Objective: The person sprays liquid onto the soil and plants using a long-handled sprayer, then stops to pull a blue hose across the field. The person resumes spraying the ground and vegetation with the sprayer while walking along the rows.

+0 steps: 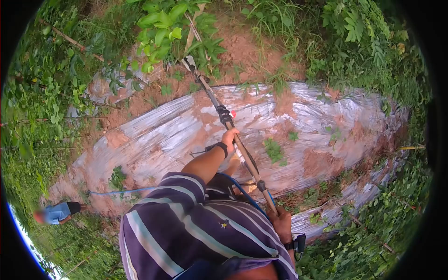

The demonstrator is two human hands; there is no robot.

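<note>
Because both hands already sit on the pole [248, 159], we read the layout from its long axis. It runs diagonally from the lower right of the frame to the upper centre, and its tip [189, 61] lies at the foot of a shrub [163, 28].

1. Left hand [229, 138]: this is the forward hand, at centre frame and nearer the tip. We see its fingers wrapped round the shaft just below a black clamp [224, 114]. A dark wristband [218, 148] sits behind it.
2. Right hand [281, 224]: this is the rear hand, at lower right and close to the striped shirt [186, 224]. Its fingers close on the butt end of the shaft, and a watch [298, 242] shows at the wrist.
3. From both grips the working end lies up and to the left in the frame, well apart from the rear hand.
4. Under the shaft a silver sheet [326, 107] covers a raised bed, with patches of red soil on it and weeds growing through.
5. A blue hose [119, 191] runs from the torso toward the left edge. We cannot tell whether it joins the shaft.
6. Another person [58, 212] stands at lower left, well clear of both hands.
</note>
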